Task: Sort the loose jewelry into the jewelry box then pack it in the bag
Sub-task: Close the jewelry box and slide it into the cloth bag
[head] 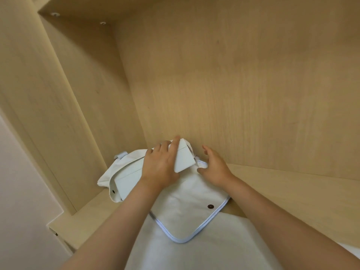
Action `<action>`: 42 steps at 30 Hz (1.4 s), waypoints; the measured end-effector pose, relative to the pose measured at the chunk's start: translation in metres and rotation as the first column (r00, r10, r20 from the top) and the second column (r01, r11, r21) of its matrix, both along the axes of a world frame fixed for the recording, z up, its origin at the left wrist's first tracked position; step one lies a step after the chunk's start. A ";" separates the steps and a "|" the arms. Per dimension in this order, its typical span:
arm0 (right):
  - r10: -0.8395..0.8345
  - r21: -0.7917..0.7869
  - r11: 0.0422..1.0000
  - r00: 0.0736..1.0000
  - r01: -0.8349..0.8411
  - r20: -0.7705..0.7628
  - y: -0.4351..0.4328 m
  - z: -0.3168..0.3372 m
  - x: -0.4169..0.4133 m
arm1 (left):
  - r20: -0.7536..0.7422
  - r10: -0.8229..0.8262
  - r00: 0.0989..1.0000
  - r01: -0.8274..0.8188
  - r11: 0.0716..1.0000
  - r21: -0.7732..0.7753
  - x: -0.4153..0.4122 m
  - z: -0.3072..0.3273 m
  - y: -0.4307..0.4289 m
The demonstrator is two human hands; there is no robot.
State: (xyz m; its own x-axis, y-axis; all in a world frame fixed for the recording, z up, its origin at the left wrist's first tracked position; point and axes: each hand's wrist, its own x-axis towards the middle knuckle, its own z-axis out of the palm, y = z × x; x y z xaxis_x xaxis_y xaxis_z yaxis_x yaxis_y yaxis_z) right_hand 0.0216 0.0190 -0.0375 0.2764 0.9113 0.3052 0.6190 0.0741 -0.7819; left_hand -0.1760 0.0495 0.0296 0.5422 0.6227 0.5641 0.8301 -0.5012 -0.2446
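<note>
No loose jewelry shows anywhere, and the white jewelry box (pixel 185 157) looks closed, so the sorting part appears finished. Packing is under way. The box lies across the mouth of the white bag (pixel 187 211), its left portion down between the bag's walls and its right end raised and outside the rim. What seems left is seating the box fully, then folding over the flap and closing it. The flap lies open toward the near side, and the snap (pixel 210 206) on it is well apart from its partner (pixel 113 191) at the bag's left end.

The left hand (pixel 161 164) lies flat on top of the box, fingers fairly straight and pressed to it, the forefinger running along its far edge. The right hand (pixel 214 166) is just right of the box's raised end, fingers loosely curved and spread and holding nothing I can make out. Its thumb is at the flap's blue-piped edge.

Room is tight at the far side, where the bag sits almost against the wooden back panel (pixel 243 94) and close to the side panel (pixel 87 98) on the left. The worktop (pixel 292 191) opens to the right. On the near side the flap overlaps a white sheet (pixel 194 256), so any pulling back runs over that.
</note>
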 end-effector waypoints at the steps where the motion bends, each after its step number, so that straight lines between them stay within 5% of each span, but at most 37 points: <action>1: -0.015 -0.054 0.998 1.000 0.016 0.022 0.005 -0.003 -0.002 | -0.002 -0.009 1.000 0.009 1.000 -0.007 -0.001 0.001 0.001; 4: -0.052 -0.158 0.985 0.994 0.067 0.098 0.019 -0.003 -0.020 | -0.019 -0.063 0.998 0.061 0.995 -0.073 -0.003 0.012 0.002; 8: -0.180 -0.193 0.941 0.891 0.280 0.416 0.035 0.004 -0.032 | 0.038 -0.039 0.999 0.045 0.988 -0.150 -0.007 0.028 0.011; 13: -0.153 -0.192 0.962 0.964 0.196 0.218 0.044 0.007 -0.033 | 0.103 -0.001 0.995 0.027 0.969 -0.245 -0.015 0.049 0.025; 18: -0.260 -0.088 0.951 0.920 0.297 0.294 0.036 0.023 -0.037 | 0.095 0.094 0.991 -0.076 0.981 -0.180 -0.008 0.052 0.024; 24: -0.198 -0.124 0.967 0.964 0.222 0.179 0.004 0.052 -0.022 | 0.046 0.164 0.985 -0.159 0.983 -0.093 0.012 0.031 0.013; 29: -0.168 -0.212 0.951 0.951 0.226 0.262 -0.024 0.034 -0.002 | -0.062 0.108 0.992 -0.115 0.988 -0.108 0.041 0.001 -0.003; 38: -0.169 -0.137 0.960 0.899 0.242 0.404 -0.046 0.009 0.004 | -0.172 0.036 0.984 -0.052 0.995 -0.091 0.040 -0.019 -0.020; 42: -0.205 0.088 0.978 0.815 0.187 0.542 -0.047 0.016 -0.019 | -0.016 -0.120 0.993 0.111 0.955 -0.277 0.013 -0.002 -0.028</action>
State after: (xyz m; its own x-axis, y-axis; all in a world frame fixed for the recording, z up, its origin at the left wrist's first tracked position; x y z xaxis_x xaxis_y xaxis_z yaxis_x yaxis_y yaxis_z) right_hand 0.0026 -0.0285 -0.0214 0.2286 0.8440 0.4852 0.9471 -0.0776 -0.3114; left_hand -0.1635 0.0220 0.0278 0.6348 0.6832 0.3610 0.7564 -0.6448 -0.1099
